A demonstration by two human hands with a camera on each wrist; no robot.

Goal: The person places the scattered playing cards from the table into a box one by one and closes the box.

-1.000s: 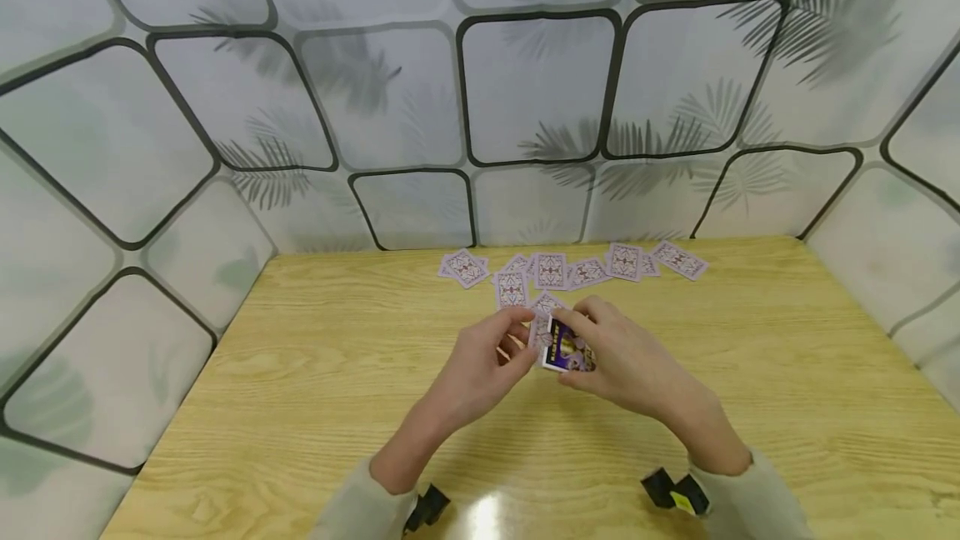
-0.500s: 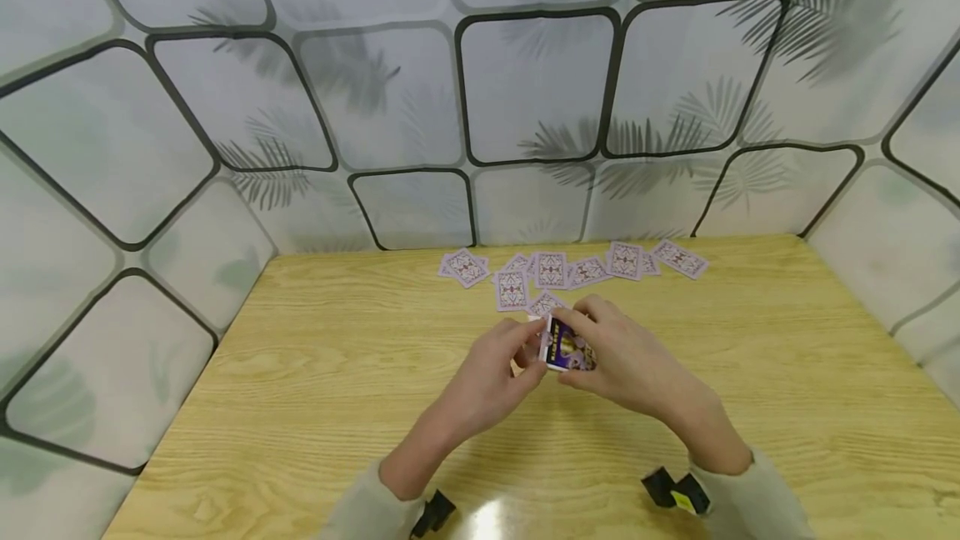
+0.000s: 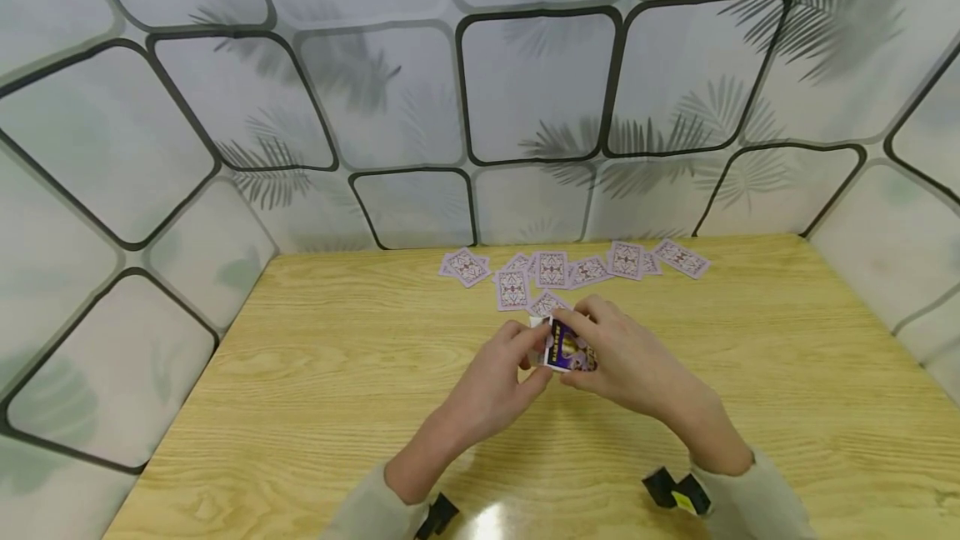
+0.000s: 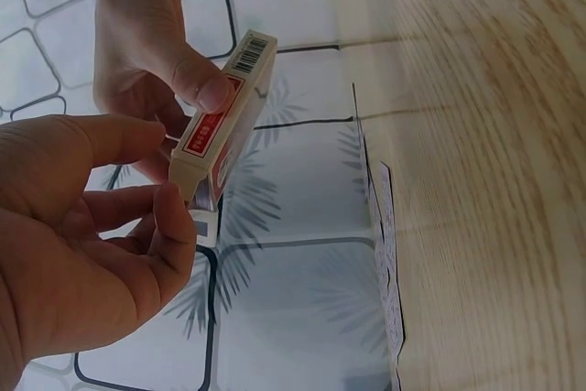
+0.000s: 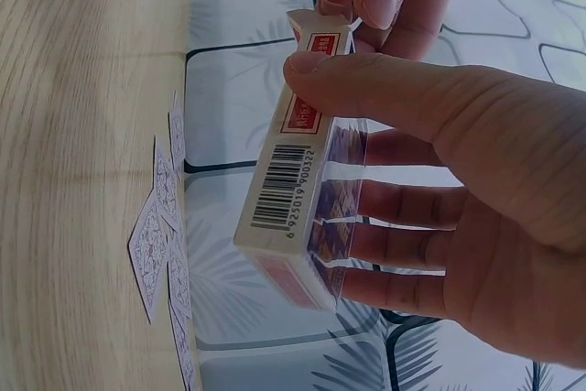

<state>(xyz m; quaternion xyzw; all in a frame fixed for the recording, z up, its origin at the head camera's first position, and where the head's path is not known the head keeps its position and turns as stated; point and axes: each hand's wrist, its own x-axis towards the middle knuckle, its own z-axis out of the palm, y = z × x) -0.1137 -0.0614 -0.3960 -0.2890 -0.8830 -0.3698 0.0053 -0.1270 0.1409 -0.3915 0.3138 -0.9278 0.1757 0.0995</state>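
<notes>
A playing-card box point(image 3: 567, 346), dark purple and gold on its face, is held above the table by my right hand point(image 3: 633, 352), thumb on one narrow side and fingers on the other. In the right wrist view that box point(image 5: 282, 185) shows a barcode and a red label on its white narrow side. My left hand point(image 3: 487, 386) pinches at the box's left end with thumb and forefinger. The left wrist view shows an opened end flap point(image 4: 205, 226) beside the left fingertips. What lies inside the box is hidden.
Several patterned cards point(image 3: 551, 270) lie backs up in a loose, overlapping row near the table's far edge. One card point(image 3: 546, 303) lies just beyond the box. The wood-grain table point(image 3: 322, 373) meets a patterned cloth wall point(image 3: 536, 90) at the back and sides.
My left hand has moved right and closed in on the box's left end. The card beside the box's left end is no longer in sight. My right hand has hardly moved.
</notes>
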